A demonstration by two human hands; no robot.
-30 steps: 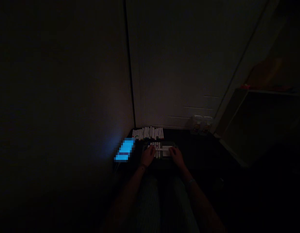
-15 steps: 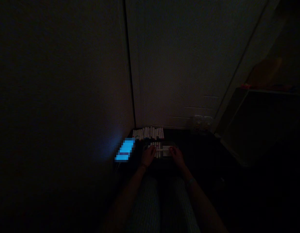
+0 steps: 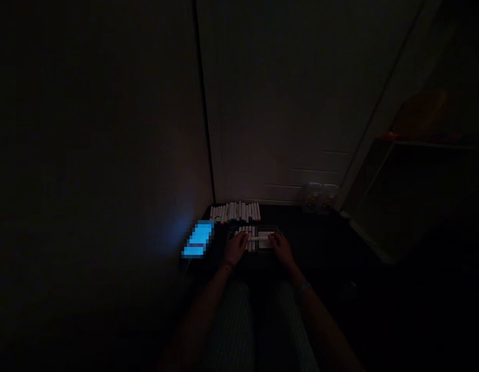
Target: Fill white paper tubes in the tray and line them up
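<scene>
A white marker (image 3: 258, 238) lies level between my two hands, one end at each hand's fingertips. My left hand (image 3: 236, 248) is closed on its left end. On its right end, the fingers of my right hand (image 3: 280, 247) are pinched. Beneath the marker is a dark, shallow case (image 3: 277, 228); its left part holds a row of white markers (image 3: 251, 231), partly covered by my left hand. In the case's right part sits a pale rectangular piece (image 3: 264, 245). The scene is very dark, so cap colours barely show.
Several more white markers (image 3: 235, 211) lie in a row at the back of the dark tabletop (image 3: 317, 240), near the wall. A glowing, pixelated screen (image 3: 199, 239) is at the left edge. Two clear packages (image 3: 320, 198) stand at the back right.
The view has shifted slightly. My right fingertips' reddish spot on the marker's right end looks smaller; both hands keep hold of the marker in about the same place.
</scene>
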